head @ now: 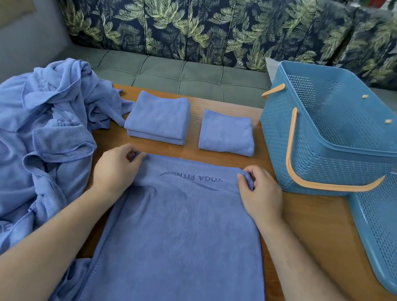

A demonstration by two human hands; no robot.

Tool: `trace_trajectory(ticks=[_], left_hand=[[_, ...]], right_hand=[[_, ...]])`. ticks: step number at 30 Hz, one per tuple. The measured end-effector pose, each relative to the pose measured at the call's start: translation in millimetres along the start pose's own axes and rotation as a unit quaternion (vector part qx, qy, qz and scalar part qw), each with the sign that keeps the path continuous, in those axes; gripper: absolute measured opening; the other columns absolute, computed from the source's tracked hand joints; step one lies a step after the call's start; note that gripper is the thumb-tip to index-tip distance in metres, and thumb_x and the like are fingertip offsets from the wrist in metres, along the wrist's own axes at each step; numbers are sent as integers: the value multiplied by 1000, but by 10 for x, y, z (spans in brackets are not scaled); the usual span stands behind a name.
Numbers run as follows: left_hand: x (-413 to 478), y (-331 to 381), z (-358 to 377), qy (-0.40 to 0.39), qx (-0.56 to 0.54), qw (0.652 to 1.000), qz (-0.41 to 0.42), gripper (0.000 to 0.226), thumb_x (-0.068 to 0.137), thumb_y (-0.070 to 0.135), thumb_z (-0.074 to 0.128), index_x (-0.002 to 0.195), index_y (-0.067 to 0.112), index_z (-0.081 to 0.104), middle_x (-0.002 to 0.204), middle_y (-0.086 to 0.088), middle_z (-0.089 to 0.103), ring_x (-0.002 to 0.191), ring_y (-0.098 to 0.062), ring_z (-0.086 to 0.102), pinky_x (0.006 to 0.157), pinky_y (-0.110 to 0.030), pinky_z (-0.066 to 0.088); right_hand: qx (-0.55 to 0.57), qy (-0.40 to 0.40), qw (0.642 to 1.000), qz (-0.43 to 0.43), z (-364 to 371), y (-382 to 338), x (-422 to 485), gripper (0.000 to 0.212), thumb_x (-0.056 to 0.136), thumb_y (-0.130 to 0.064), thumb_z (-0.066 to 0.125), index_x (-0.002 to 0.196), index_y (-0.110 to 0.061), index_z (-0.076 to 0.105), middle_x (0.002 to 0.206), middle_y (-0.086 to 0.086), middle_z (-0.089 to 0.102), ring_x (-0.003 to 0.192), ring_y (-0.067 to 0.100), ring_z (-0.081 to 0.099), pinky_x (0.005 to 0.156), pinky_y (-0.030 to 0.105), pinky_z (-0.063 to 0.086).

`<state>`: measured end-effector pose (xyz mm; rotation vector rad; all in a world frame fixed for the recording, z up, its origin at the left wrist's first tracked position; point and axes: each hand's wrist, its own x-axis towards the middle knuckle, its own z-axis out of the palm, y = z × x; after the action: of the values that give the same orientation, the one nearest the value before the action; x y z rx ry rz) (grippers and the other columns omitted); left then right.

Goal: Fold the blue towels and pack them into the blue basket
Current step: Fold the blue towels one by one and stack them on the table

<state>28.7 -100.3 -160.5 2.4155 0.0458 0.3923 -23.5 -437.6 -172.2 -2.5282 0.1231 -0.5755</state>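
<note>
Folding the flat blue microfibre towel (179,237).
Pinching far corners with left hand (114,171) and right hand (261,197); bring over level, edges matched.

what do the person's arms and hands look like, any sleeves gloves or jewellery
The left forearm and right forearm are bare all the way to the frame edge, with no sleeves in view. The left hand and right hand wear no gloves, and no rings, watch or bracelets show. Fine hair is visible on the forearms.

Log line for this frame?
left grip: pinches spread towel far edge | right grip: same | folded towels: on table | basket: empty
</note>
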Motion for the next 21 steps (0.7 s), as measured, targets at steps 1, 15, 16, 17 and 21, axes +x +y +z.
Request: trace_trajectory(ticks=[1, 15, 16, 17, 21], left_hand=[[-9, 4, 18, 1, 15, 1000, 0, 19, 94, 35, 65, 82, 21, 68, 73, 8, 64, 71, -17, 60, 62, -37, 50], [-8, -94, 129, 52, 77, 989, 115, 7, 96, 13, 63, 92, 7, 62, 94, -14, 60, 82, -39, 54, 70, -48, 44], [0, -79, 123, 45, 67, 990, 113, 6, 98, 13, 59, 95, 8, 60, 93, -13, 62, 82, -40, 55, 70, -49, 44], [7, -68, 115, 35, 56, 992, 107, 5, 99, 13, 57, 97, 10, 59, 91, -12, 63, 83, -40, 56, 70, -49, 44], [8, -52, 90, -11, -36, 996, 77, 5, 99, 15, 55, 94, 15, 55, 87, -1, 61, 82, -26, 57, 74, -45, 46]], right_hand=[[-7, -3, 1000, -2, 12, 2, 0, 11, 89, -30, 67, 99, -25, 64, 92, -9, 64, 85, 20, 63, 69, 36, 50], [6, 10, 997, -74, 22, 19, -5, 13, 105, -22, 45, 109, -16, 56, 98, 4, 63, 88, 27, 58, 75, 41, 47], [27, 14, 997, -70, 15, 15, -10, 8, 104, -18, 49, 106, -15, 56, 96, 3, 62, 86, 25, 58, 74, 41, 47], [54, 18, 996, -68, 8, 22, -16, 2, 103, -14, 53, 102, -14, 55, 95, 2, 60, 85, 23, 56, 75, 41, 46], [105, 26, 992, -62, -2, 69, -20, 11, 93, -3, 65, 91, -11, 57, 92, 1, 55, 86, 18, 54, 80, 35, 48]])
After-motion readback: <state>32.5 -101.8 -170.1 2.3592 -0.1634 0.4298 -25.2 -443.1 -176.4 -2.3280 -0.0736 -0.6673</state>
